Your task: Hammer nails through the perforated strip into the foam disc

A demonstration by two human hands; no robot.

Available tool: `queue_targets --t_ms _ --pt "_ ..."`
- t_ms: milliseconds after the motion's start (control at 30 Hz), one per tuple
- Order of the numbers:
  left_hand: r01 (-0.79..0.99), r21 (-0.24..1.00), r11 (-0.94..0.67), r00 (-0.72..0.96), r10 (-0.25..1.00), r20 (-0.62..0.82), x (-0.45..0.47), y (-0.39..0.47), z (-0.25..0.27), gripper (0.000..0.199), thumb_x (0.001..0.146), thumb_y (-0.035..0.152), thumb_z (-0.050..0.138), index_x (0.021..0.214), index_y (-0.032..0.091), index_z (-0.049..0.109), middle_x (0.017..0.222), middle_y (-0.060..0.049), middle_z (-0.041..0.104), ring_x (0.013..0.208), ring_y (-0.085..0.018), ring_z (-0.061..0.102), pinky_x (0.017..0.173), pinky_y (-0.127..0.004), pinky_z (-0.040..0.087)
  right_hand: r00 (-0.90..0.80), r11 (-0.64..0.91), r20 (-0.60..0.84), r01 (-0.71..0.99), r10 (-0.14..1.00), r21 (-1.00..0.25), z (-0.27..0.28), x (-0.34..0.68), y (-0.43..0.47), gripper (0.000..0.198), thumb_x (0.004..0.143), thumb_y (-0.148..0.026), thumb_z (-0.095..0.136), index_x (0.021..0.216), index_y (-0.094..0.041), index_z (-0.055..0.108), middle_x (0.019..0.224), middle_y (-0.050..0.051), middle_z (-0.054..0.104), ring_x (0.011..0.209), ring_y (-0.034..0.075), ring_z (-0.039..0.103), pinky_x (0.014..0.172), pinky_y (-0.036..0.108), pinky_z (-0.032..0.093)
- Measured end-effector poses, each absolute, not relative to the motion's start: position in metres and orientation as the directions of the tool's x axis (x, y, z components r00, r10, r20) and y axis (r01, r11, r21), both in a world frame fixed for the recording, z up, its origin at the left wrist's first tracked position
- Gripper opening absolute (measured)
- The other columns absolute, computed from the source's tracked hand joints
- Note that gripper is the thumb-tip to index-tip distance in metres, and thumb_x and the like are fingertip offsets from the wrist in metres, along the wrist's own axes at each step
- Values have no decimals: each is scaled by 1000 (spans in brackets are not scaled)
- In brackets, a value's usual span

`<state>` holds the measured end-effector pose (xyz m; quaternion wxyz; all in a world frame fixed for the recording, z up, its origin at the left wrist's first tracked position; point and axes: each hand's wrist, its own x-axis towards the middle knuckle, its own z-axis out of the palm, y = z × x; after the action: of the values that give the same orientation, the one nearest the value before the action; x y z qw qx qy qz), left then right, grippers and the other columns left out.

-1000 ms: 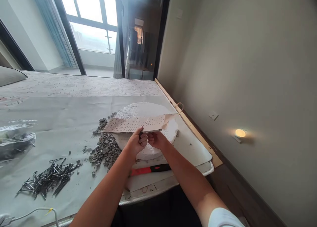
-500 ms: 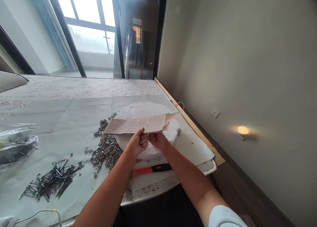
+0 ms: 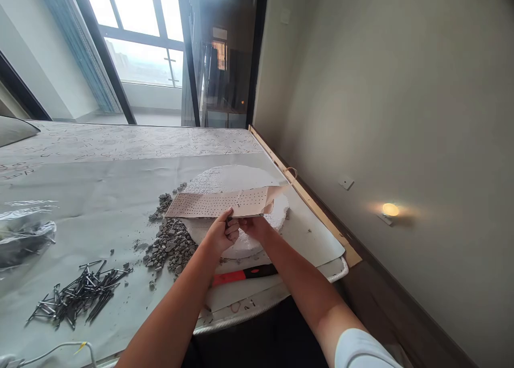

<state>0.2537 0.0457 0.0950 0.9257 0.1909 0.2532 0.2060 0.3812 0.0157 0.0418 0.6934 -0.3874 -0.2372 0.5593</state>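
Observation:
A beige strip of sheet material (image 3: 217,203), dotted with rows of small holes and ragged at its right end, is held over a white foam disc (image 3: 225,178). My left hand (image 3: 225,232) grips its near edge, thumb on top and the other fingers curled below. Just to the right, my right hand (image 3: 255,227) is closed under the same edge. Its fingertips are partly hidden by the sheet, and what they hold cannot be made out. A small dark mark shows on the sheet above my left thumb. Below my hands lies a tool with a red and black handle (image 3: 244,274), partly behind my right forearm.
Grey gravel (image 3: 172,245) is heaped left of the disc. A pile of nails (image 3: 80,293) lies farther left, near a clear plastic bag (image 3: 28,239) and a white cable (image 3: 60,345). A wooden edge strip (image 3: 305,194) runs along the right, beside the wall with a lit lamp (image 3: 390,210).
The view has shifted slightly, so most things sit a little farther left. Both hands keep almost the same hold at the perforated sheet.

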Motion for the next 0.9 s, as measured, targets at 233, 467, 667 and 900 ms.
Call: queue_targets --t_ms 233,467,667,900 --pt "-283 501 818 752 514 -413 256 45 93 29 89 28 44 63 20 34 43 10 26 28 -3 20 30 -18 11 255 3 -141 -492 957 -871 55 374 7 6 77 -25 55 80 -21 56 61 -3 54 51 9 45 47 20 40" --pt "-260 553 792 740 531 -413 260 44 79 23 84 29 53 68 20 39 44 10 26 30 -3 21 32 -17 9 11 -275 -284 287 959 -917 112 387 -70 17 72 -28 61 64 -14 63 51 1 58 42 9 47 40 20 33" --pt "-273 572 774 717 560 -415 265 41 70 21 84 28 54 69 20 41 43 11 25 30 -3 18 34 -18 6 154 -161 -50 958 987 -237 176 383 -28 32 82 -34 52 103 -16 68 95 9 70 83 18 62 63 22 42" --pt "-266 583 768 728 556 -401 267 41 60 27 79 32 60 66 19 40 42 11 25 31 -2 18 35 -19 5 147 -145 -153 989 977 24 173 369 6 29 78 -25 56 100 -13 69 100 16 68 88 23 62 66 26 43"
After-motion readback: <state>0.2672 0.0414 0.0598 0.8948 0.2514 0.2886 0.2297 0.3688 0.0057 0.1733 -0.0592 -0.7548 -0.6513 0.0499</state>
